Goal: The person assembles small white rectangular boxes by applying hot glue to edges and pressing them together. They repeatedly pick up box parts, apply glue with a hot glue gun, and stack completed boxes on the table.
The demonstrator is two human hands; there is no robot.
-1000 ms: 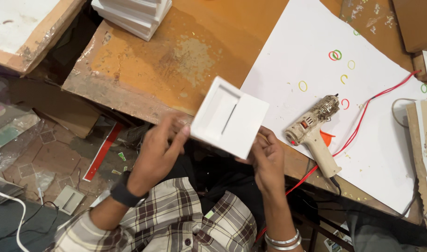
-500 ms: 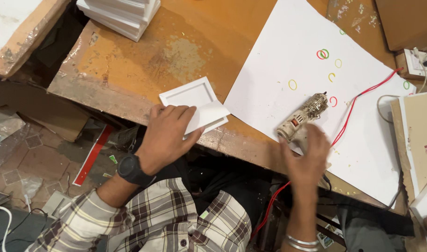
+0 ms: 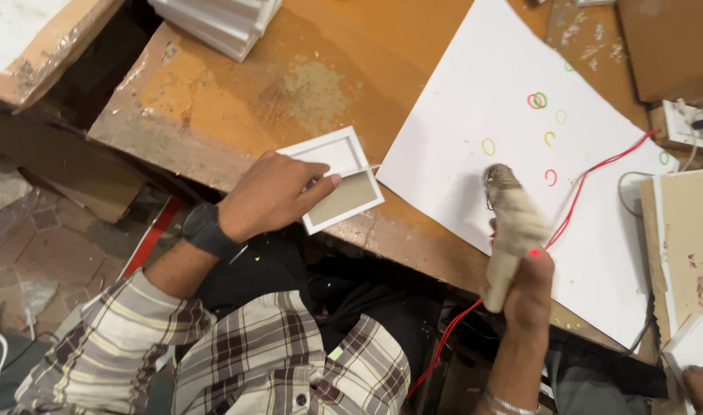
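Fingers of the left hand (image 3: 278, 192) lie flat and spread on a small white frame (image 3: 337, 178), pressing it down rather than closing round it; the index fingertip rests about the middle of the frame. This frame sits at the near edge of the worn orange-brown surface (image 3: 236, 100), and it has two openings: the far one shows the white border only, the near one shows a tan panel. A thin white strip sticks out from the frame's right side. The left wrist wears a dark watch (image 3: 207, 229) above a plaid sleeve. To the right of the frame, the right hand (image 3: 528, 296) is closed tight around the handle of a glue gun (image 3: 509, 223), which is wrapped in pale, grubby tape and lifted above the surface, its nozzle pointing away from the person and not touching the frame. A red cord (image 3: 589, 184) runs from it. Under the gun, just right of the frame, lies a large white sheet (image 3: 474, 92) dotted with small coloured rings. Beyond the frame, a stack of similar white frames (image 3: 217, 23) waits. No fresh glue shows on the frame, so the gluing looks not yet started.
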